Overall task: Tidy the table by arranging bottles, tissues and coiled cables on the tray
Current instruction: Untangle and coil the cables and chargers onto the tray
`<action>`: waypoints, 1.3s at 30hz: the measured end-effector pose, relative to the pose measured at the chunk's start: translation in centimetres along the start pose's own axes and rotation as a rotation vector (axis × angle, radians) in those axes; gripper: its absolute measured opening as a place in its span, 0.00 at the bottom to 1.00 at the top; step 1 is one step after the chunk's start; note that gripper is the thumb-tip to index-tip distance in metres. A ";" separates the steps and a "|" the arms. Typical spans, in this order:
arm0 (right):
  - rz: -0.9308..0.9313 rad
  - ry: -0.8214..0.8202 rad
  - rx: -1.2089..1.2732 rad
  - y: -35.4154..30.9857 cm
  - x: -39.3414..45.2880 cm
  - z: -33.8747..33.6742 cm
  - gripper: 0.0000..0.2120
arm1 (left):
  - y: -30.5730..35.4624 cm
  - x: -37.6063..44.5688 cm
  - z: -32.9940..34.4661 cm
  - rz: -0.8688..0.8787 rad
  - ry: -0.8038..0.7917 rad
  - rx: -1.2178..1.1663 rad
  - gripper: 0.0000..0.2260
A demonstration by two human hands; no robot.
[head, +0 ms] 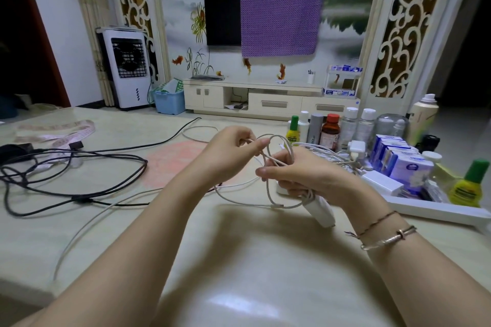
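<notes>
Both forearms enter from the bottom edge; thin bracelets [385, 233] are worn on the right wrist. A white cable [268, 167] is held above the table [239, 260]: the left hand [228, 151] pinches a loop of it between thumb and fingers, and the right hand [297, 175] is curled around gathered loops plus a white charger block [320, 210] poking out below the palm. One loose end trails left across the table toward the near edge. A black cable [74, 172] lies uncoiled at left, well apart from the hands, partly cut off by the frame. A pink tape measure [61, 133] is seen beyond it. At right, a white tray [435, 211] holds bottles [329, 131], tissue packs [403, 162] and more white cables [332, 154]; its right end is cut off. Labels are too blurred to read, except partial letters "PA" on a grey tube [314, 129]. A yellow bottle with green cap [467, 186] stands at the tray's near right. Bare tabletop is seen in front of the arms.
</notes>
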State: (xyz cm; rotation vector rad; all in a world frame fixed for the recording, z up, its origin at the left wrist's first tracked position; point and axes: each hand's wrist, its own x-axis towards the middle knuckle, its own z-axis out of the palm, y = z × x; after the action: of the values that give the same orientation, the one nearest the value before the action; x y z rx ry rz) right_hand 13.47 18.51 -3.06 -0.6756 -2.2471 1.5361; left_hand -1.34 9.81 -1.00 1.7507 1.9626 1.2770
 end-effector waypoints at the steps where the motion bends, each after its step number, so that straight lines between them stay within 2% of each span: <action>1: -0.001 0.008 0.009 0.2 0.1 0.0 0.12 | -0.1 0.0 -0.1 -0.010 0.005 -0.009 0.14; 3: -0.021 0.086 0.051 0.4 0.2 -0.1 0.15 | -0.6 0.0 -0.5 -0.044 0.001 -0.036 0.14; 5: -0.055 0.246 0.110 0.6 0.3 -0.6 0.14 | -1.2 -0.1 -1.0 -0.102 -0.006 -0.050 0.14; 8: -0.093 0.451 0.310 0.7 0.2 -1.6 0.13 | -1.9 -0.2 -1.0 -0.182 -0.023 -0.122 0.12; 11: -0.116 0.559 0.496 0.8 0.0 -2.3 0.14 | -1.9 0.0 0.4 -0.206 -0.051 -0.214 0.14; 14: -0.169 0.491 0.530 1.0 0.0 -2.0 0.13 | -1.1 -0.1 2.5 -0.188 -0.098 -0.257 0.13; 18: -0.157 0.355 0.385 1.1 0.1 -1.6 0.10 | -0.3 -0.1 4.2 -0.066 -0.078 -0.146 0.12; 20: -0.156 0.345 0.376 1.0 0.0 -1.6 0.05 | -0.2 -0.1 4.6 -0.012 -0.121 -0.094 0.12; 23: -0.142 0.376 0.355 0.7 -0.3 -1.7 0.06 | 0.0 -0.5 5.1 0.010 -0.202 -0.106 0.12; 26: -0.126 0.458 0.334 0.5 -0.4 -1.5 0.10 | 0.2 -0.8 5.0 -0.013 -0.241 -0.126 0.13; 28: -0.128 0.505 0.367 0.3 -0.4 -1.5 0.11 | 0.2 -0.9 4.1 -0.058 -0.323 -0.161 0.14; 32: -0.121 0.428 0.541 0.2 -1.0 -2.2 0.09 | -0.5 -1.2 1.0 -0.186 -0.514 -0.184 0.12; 35: -0.118 0.343 0.498 0.3 -1.0 -2.3 0.10 | -1.1 -1.1 -1.5 -0.231 -0.457 -0.176 0.08; 39: -0.097 0.203 0.270 0.3 -0.8 -1.5 0.15 | -1.0 -1.0 -2.9 -0.229 -0.412 -0.192 0.02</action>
State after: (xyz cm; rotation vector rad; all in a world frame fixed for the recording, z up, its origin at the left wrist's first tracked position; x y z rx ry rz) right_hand 14.93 19.31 -2.78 -0.6040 -1.8548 1.6051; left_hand -3.72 7.69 -0.33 1.5016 1.6858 0.9083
